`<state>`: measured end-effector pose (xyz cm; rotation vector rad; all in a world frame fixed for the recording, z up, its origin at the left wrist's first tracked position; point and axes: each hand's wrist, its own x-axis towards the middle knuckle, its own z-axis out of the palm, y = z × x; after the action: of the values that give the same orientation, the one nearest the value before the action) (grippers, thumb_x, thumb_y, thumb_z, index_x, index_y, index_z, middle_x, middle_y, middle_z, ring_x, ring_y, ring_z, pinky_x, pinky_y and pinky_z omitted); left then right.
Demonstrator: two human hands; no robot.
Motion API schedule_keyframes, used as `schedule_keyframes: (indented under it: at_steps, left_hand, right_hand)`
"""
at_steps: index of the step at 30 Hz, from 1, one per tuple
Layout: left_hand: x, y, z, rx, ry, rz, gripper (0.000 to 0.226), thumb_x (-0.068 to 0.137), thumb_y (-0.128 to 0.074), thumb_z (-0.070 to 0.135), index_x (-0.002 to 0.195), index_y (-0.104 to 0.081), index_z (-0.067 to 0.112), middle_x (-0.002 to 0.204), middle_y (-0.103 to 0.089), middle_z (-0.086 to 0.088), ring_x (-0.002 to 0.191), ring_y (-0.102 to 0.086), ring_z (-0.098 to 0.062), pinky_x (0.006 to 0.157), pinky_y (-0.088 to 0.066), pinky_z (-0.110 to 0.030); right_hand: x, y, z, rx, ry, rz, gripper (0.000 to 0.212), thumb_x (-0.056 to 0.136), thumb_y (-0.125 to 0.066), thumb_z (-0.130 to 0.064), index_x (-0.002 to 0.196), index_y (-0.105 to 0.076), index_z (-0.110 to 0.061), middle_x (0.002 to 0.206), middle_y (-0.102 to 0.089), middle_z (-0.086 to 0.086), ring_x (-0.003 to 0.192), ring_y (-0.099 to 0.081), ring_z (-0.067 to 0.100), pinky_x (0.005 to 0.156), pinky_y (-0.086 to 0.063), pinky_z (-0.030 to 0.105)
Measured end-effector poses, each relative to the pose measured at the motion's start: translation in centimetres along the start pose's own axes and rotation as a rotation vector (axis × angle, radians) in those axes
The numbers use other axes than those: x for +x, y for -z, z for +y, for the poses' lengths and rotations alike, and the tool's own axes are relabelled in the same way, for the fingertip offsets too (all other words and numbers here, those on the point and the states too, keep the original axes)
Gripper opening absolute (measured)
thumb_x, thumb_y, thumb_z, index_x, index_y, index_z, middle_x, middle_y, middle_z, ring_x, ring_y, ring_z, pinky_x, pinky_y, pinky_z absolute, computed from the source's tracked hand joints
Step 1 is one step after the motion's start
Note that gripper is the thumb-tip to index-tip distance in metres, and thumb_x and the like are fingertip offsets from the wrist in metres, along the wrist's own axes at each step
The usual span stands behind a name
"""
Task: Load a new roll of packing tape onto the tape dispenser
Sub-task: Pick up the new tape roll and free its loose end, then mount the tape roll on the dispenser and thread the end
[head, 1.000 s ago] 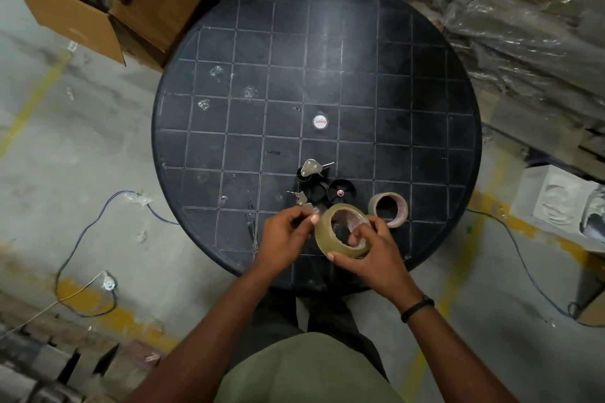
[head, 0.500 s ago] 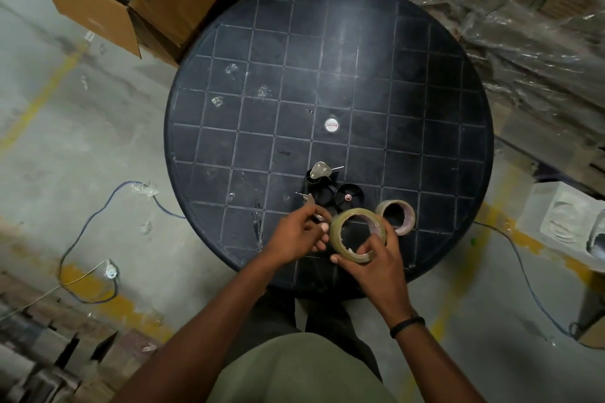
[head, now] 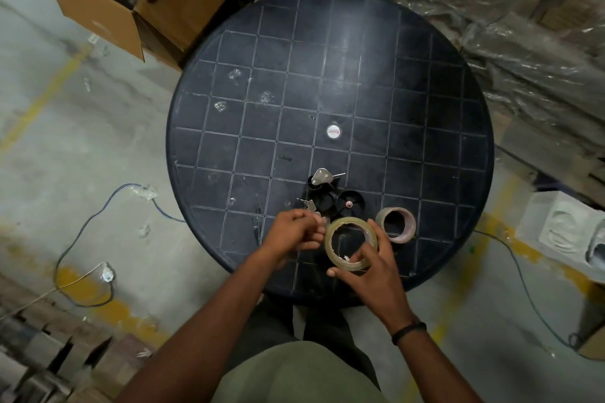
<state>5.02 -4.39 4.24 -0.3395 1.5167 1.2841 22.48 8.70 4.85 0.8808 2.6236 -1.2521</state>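
My right hand (head: 376,268) grips a clear roll of packing tape (head: 334,244), held flat above the near edge of the round black table (head: 360,75). My left hand (head: 294,232) is closed at the roll's left side, pinching what looks like the tape's loose end; the end itself is blurred. Just beyond my hands lies the black tape dispenser (head: 330,196) with its metal plates and round hub. An empty-looking brownish tape core (head: 396,224) rests on the table to the right of the held roll.
An open cardboard box (head: 131,0) stands at the far left of the table. Plastic-wrapped stacks (head: 491,10) crowd the back and right. Cables (head: 98,222) trail on the concrete floor on both sides. A white foam block (head: 563,229) sits at the right.
The roll has tipped from tilted to lying flat in my right hand and shifted slightly toward me. My left hand stays closed at its left side. The camera view has shifted.
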Motion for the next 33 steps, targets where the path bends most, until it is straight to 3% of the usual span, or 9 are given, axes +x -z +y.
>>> schedule_keyframes:
  at_steps: [4,8,14,17,20,23,25,28,33]
  left_hand:
    - [0.4,0.4,0.6,-0.106,0.164,0.023,0.044,0.087,-0.076,0.041,0.102,-0.075,-0.001,0.091,-0.077,-0.019,0.079,-0.075,-0.026,0.078,-0.064,-0.041]
    - [0.2,-0.6,0.9,-0.176,0.246,0.078,0.021,0.086,-0.076,0.012,0.106,-0.073,0.003,0.081,-0.077,-0.010,0.065,-0.072,-0.014,0.062,-0.063,-0.029]
    - [0.2,-1.4,2.6,-0.296,0.247,0.105,0.029,0.084,-0.074,-0.005,0.092,-0.055,0.015,0.071,-0.076,-0.010,0.059,-0.073,-0.016,0.053,-0.060,-0.029]
    - [0.1,-1.7,2.9,-0.329,0.218,0.139,0.032,0.085,-0.070,-0.007,0.091,-0.050,0.017,0.072,-0.076,-0.010,0.056,-0.072,-0.016,0.051,-0.060,-0.029]
    - [0.0,-1.9,2.8,-0.375,0.212,0.134,0.025,0.086,-0.070,-0.006,0.092,-0.056,0.015,0.072,-0.074,-0.010,0.057,-0.072,-0.015,0.053,-0.061,-0.029]
    - [-0.5,-2.5,2.9,-0.396,0.110,0.161,0.021,0.087,-0.071,-0.005,0.089,-0.057,0.011,0.070,-0.072,-0.011,0.060,-0.070,-0.016,0.057,-0.062,-0.029]
    - [-1.1,-3.2,3.0,-0.298,-0.047,0.180,0.023,0.087,-0.072,-0.005,0.084,-0.057,0.012,0.071,-0.070,-0.011,0.062,-0.069,-0.017,0.064,-0.061,-0.031]
    - [-2.5,-4.4,2.9,-0.086,-0.268,0.101,0.021,0.085,-0.074,-0.005,0.084,-0.061,0.013,0.063,-0.068,-0.001,0.058,-0.066,-0.013,0.062,-0.058,-0.031]
    - [-5.0,-6.0,0.9,0.504,-0.500,-0.003,0.021,0.080,-0.075,0.008,0.079,-0.065,0.026,0.067,-0.064,0.016,0.059,-0.057,0.002,0.064,-0.047,-0.013]
  right_hand:
    - [0.4,0.2,-0.5,-0.116,0.065,0.066,0.049,0.065,-0.088,-0.056,0.082,-0.057,-0.022,0.166,-0.024,-0.006,0.144,-0.022,0.000,0.105,-0.041,0.028]
    - [0.7,0.5,-1.5,-0.261,0.103,0.110,0.052,0.068,-0.084,-0.061,0.082,-0.056,-0.021,0.164,-0.031,0.000,0.140,-0.041,0.024,0.084,-0.052,0.025]
    - [1.0,0.7,-2.1,-0.331,0.064,0.219,0.051,0.072,-0.083,-0.059,0.085,-0.056,-0.018,0.152,-0.044,0.008,0.129,-0.052,0.024,0.079,-0.057,0.029]
    - [0.8,0.3,-1.8,-0.228,-0.054,0.259,0.048,0.075,-0.085,-0.046,0.102,-0.056,-0.020,0.134,-0.050,0.006,0.113,-0.058,0.023,0.070,-0.057,0.029]
    - [0.9,1.2,-0.5,0.029,-0.162,0.277,0.036,0.084,-0.075,-0.021,0.115,-0.057,-0.028,0.114,-0.055,-0.010,0.099,-0.064,0.018,0.079,-0.057,0.033]
    - [1.4,1.4,0.3,0.183,-0.084,0.006,0.035,0.087,-0.074,-0.014,0.116,-0.066,-0.032,0.121,-0.061,-0.015,0.114,-0.059,0.004,0.099,-0.054,0.037]
    - [1.9,1.5,-0.7,0.448,-0.228,0.047,0.031,0.093,-0.068,-0.012,0.114,-0.067,-0.034,0.121,-0.064,-0.012,0.117,-0.062,0.012,0.094,-0.059,0.044]
    - [2.9,3.2,-2.6,0.903,-0.493,0.126,0.025,0.105,-0.051,-0.034,0.128,-0.060,-0.030,0.120,-0.068,0.001,0.107,-0.070,0.022,0.081,-0.063,0.048]
    - [2.7,4.9,-1.4,1.024,-0.783,-0.143,0.072,0.091,-0.027,-0.081,0.127,-0.065,-0.033,0.121,-0.074,0.009,0.110,-0.072,0.029,0.091,-0.058,0.057]
